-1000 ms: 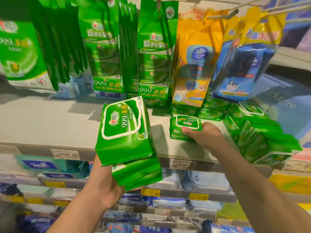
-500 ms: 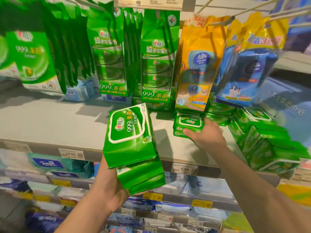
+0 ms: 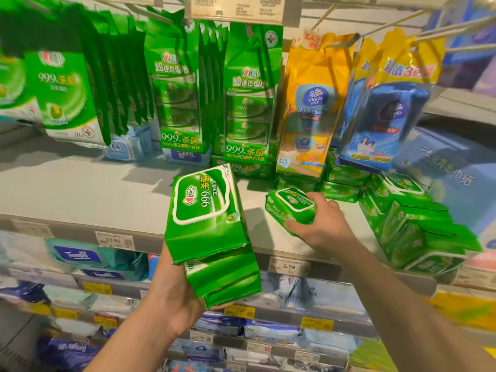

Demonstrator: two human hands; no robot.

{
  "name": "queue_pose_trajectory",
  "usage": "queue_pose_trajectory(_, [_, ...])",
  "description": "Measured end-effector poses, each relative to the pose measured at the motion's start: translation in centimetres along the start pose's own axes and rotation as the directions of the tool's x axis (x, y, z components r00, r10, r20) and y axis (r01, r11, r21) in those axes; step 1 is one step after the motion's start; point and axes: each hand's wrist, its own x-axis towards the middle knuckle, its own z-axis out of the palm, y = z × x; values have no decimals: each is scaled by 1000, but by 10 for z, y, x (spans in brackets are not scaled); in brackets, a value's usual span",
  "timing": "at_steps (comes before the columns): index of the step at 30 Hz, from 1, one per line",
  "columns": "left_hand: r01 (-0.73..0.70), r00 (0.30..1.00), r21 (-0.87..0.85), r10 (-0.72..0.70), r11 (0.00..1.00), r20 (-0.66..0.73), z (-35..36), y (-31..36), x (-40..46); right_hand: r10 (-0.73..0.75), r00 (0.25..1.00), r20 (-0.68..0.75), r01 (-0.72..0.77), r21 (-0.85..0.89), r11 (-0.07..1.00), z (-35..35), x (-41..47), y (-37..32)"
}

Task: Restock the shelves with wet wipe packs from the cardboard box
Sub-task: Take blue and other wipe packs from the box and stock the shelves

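2 bare forearms; left hand (image 3: 171, 299) and right hand (image 3: 323, 226) ungloved; no sleeves visible.

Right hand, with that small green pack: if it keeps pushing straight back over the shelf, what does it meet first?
Probably the stacked green packs under the hanging yellow bag. The right hand points its pack toward them; the gap's depth is unclear.

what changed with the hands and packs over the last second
The right hand has tilted its small green pack and lifted its near end off the shelf, keeping its grip. The left hand holds the same stacked packs as before; shelf stock is unchanged.
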Motion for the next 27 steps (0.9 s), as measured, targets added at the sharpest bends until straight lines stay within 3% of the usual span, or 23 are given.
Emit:
queue_pose_trajectory(4, [-4, 1000, 7, 4, 1000, 6, -2, -2, 1, -176, 980, 90, 173, 35, 984, -2, -26, -6])
queue_pose_trajectory(8, [4, 1000, 24, -4, 1000, 10, -1, -1, 0, -363, 932, -5, 363, 4, 932, -3, -25, -4])
queue_pose_trajectory(13, [8, 1000, 22, -8, 1000, 13, 1, 0, -1, -289, 936, 201, 295, 2, 955, -7, -13, -4])
queue_pose_trajectory(16, [20, 999, 17, -21, 1000, 26, 0, 0, 1, -309, 937, 164, 312, 11, 950, 1, -10, 2])
queue_pose_trajectory(20, [27, 999, 18, -28, 999, 24, -1, 1, 2, -205, 976, 72, 206, -8, 978, 4, -6, 6])
queue_pose_trajectory(22, [28, 999, 21, -28, 999, 16, 0, 2, 2, -188, 982, 36, 191, -104, 976, 4, -4, 5])
queue_pose_trajectory(24, [33, 999, 18, -33, 999, 9, 0, 3, 2, -240, 971, -12, 228, -265, 937, 0, -3, -2])
queue_pose_trajectory(27, [36, 999, 15, -36, 999, 5, -1, 5, 2, -381, 921, 75, 386, -282, 878, -3, 0, -16])
